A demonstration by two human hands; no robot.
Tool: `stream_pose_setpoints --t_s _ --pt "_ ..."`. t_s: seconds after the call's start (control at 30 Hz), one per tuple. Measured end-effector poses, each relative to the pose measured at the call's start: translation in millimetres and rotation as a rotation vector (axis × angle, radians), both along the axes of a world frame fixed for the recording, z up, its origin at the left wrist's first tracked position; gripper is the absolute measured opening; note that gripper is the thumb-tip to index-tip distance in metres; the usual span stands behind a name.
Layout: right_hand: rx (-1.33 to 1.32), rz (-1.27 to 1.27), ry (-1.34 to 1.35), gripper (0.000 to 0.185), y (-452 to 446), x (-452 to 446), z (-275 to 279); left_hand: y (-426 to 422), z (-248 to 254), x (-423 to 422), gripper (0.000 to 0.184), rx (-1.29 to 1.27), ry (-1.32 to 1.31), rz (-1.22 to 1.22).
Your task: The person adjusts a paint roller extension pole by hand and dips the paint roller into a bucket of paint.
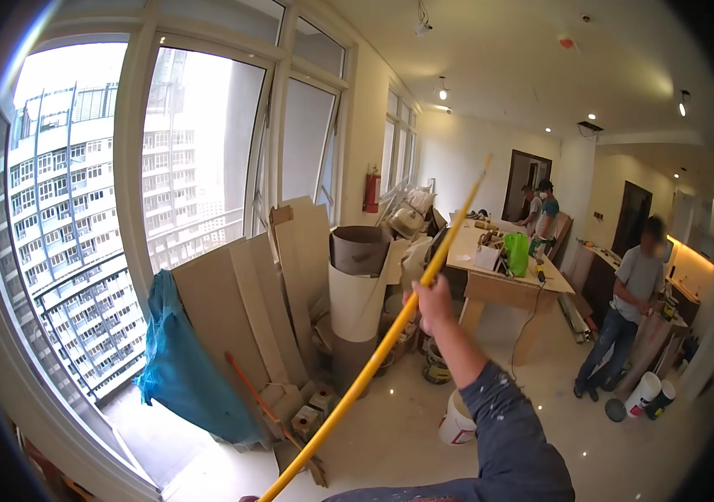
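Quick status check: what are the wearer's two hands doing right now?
Left hand: not clearly in view, so its state cannot be told.
Right hand: closed, holding the yellow pole.

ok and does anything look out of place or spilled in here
A crumpled blue cloth hangs slantwise, not folded, across the leaning brown boards, and a round dark disc sits loose on the pale glossy floor beside a white plastic bucket; both look stray. I see no clear spill.
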State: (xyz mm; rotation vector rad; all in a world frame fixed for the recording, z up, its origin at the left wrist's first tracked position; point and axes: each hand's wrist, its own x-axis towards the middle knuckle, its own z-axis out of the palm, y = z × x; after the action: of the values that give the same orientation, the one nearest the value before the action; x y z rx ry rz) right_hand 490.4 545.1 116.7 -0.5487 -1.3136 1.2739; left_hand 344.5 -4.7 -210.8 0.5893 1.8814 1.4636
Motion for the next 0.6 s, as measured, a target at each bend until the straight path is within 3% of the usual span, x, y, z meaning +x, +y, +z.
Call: stream_pose_setpoints --t_s 0.03,0.13,0.2,0.23,0.3,0.37,0.47,0.6 --pt "0.028 0.049 -0.021 0.039 3.6 -5.4 26.0 12.2 -16.2 3.5 0.034 0.163 -0.184 0.056" --pt "0.106 0.192 0.016 0.036 -26.6 -17.7 112.4 46.5 64.2 38.4 0.038 0.154 0.419 -0.101" --pt "0.136 0.258 -0.02 0.037 -39.6 -29.2 155.4 70.3 81.4 37.2 0.046 0.335 0.321 -0.155" --pt "0.149 0.292 -0.051 0.037 -50.5 -33.6 175.5 81.5 117.9 44.9 0.042 0.531 0.229 -0.142" --pt "0.205 0.33 -0.096 0.032 -72.1 -40.2 211.0 91.4 183.7 52.7 0.036 0.318 0.493 -0.153" --pt "0.251 0.355 -0.116 0.029 -94.1 -45.5 237.4 111.8 200.3 44.9 0.04 0.436 0.489 -0.154" --pt "0.312 0.374 -0.122 0.029 -120.2 -51.1 268.6 133.8 241.8 41.5 0.052 0.523 0.687 -0.121" --pt "0.381 0.384 -0.148 0.028 -141.3 -52.7 294.9 147.3 292.7 47.4 0.048 0.565 0.526 -0.118"
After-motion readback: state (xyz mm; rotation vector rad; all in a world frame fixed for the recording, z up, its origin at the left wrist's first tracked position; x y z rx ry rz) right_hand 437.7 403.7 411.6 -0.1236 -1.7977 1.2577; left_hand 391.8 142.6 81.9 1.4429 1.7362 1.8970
